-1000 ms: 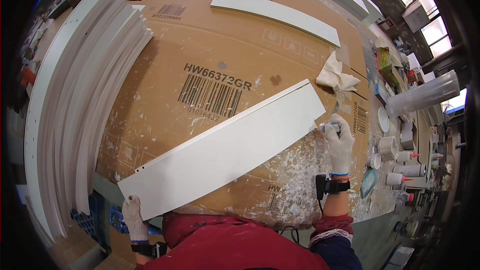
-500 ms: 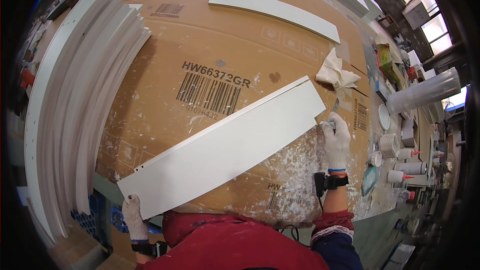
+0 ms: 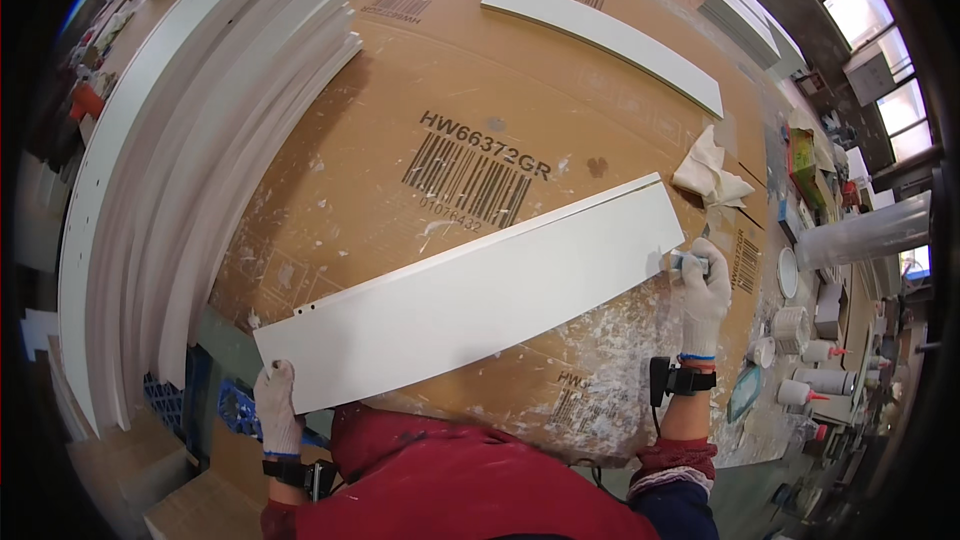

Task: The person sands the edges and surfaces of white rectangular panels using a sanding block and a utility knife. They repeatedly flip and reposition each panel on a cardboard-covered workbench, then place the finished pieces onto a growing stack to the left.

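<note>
A long white board [image 3: 480,290] lies aslant across the cardboard in front of me, with a groove along its far edge and small dark holes near its left end. My left hand [image 3: 277,402], in a white knit glove, grips the board's near left corner, thumb on top and fingers hidden beneath. At the board's right end my gloved right hand [image 3: 706,285] is closed round a small scraper [image 3: 686,261] with a light-blue handle. Its blade points left, close to the board's right edge; whether it touches I cannot tell. A crumpled off-white cloth [image 3: 712,172] lies just beyond.
Printed cardboard [image 3: 370,150] covers the bench, smeared white near my right arm. Stacked white boards [image 3: 200,140] stand along the left. Another narrow white board [image 3: 610,35] lies at the back. Glue bottles [image 3: 800,392], tubs [image 3: 790,330] and a clear film roll [image 3: 865,230] crowd the right side.
My right hand has turned the scraper from pointing away to pointing left at the board's end. The whole view has shifted and tilted slightly. My left hand keeps its hold.
</note>
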Tool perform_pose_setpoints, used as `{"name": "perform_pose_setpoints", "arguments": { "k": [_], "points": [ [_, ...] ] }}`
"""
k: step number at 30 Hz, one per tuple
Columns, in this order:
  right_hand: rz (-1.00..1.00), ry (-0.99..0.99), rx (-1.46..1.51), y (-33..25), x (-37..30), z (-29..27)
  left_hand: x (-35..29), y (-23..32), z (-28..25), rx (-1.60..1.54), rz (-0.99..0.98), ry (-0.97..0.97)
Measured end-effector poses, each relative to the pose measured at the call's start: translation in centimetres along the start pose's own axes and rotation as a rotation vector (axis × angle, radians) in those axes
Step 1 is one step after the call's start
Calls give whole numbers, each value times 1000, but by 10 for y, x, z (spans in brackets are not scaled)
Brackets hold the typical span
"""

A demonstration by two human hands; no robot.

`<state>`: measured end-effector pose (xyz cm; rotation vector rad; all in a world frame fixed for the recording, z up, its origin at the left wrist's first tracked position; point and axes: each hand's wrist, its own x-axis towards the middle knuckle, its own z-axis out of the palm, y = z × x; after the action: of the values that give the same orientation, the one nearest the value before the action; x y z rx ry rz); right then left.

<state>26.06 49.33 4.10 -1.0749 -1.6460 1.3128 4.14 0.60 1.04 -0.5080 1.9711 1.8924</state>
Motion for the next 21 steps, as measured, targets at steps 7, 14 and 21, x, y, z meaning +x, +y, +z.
{"name": "perform_pose_setpoints", "arguments": {
  "k": [7,14,21],
  "points": [
    [63,-311,369,-14,35,76,8,-12,-14,-66,-10,-73],
    [108,-191,526,36,109,78,8,-12,-16,-5,-3,-89],
    [26,-118,286,32,116,53,13,-34,-24,-334,-86,1]
  ]
}}
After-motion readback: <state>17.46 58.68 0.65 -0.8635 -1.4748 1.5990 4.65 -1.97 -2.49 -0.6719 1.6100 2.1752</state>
